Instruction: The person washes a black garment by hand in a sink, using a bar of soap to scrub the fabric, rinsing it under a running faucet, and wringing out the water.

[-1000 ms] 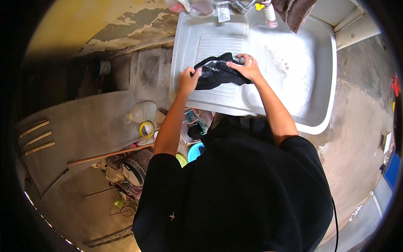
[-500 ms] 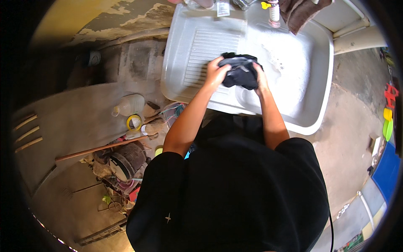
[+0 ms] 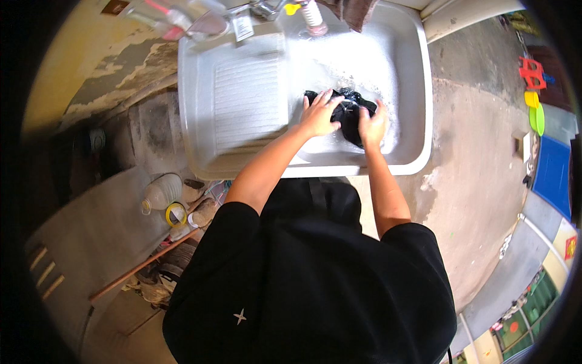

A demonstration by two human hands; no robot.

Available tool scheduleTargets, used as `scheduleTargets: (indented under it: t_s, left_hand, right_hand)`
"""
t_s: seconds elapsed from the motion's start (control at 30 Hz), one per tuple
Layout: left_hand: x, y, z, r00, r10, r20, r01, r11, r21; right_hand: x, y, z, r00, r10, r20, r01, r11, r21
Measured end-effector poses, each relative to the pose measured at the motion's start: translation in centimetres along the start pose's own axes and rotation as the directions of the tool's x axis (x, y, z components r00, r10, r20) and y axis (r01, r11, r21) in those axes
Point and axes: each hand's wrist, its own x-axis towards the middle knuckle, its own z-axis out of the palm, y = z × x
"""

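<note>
Cloth (image 3: 351, 128): black, bunched, in the right basin (image 3: 407, 79) of the sink (image 3: 426, 100), beneath both hands.
Left hand (image 3: 321, 114): open, fingers spread over the cloth's left part.
Right hand (image 3: 372, 125): curled at the cloth's right edge; whether it grips, cannot tell.
Suds (image 3: 347, 79): just beyond the cloth.
Washboard (image 3: 248, 100): ridged, left of the basin.

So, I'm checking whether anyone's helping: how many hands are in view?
2: the left hand on the left part of the black cloth, the right hand on its right, both at the sink's foamy side.
</note>
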Motion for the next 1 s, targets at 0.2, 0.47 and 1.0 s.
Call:
scheduleTargets:
  t_s: [0.2,0.47,1.0]
  left_hand:
    - [3.5,-0.4,2.4,0.98,0.018,0.2,-0.065,0.97,0.233]
    - [7.7,-1.2,4.3,0.96,-0.066,0.27,-0.065,0.892,0.448]
    - [12.5,-3.7,7.2,0.981,0.082,0.177,-0.175,0.767,0.617]
  right_hand:
    - [0.2,-1.9,2.1,0.881,-0.073,0.467,0.369,0.724,-0.583]
    - [1.3,-0.9,3.9,0.919,-0.079,0.387,0.299,0.78,-0.55]
    - [10.5,0.4,6.6,0.923,-0.129,0.362,0.279,0.871,-0.403]
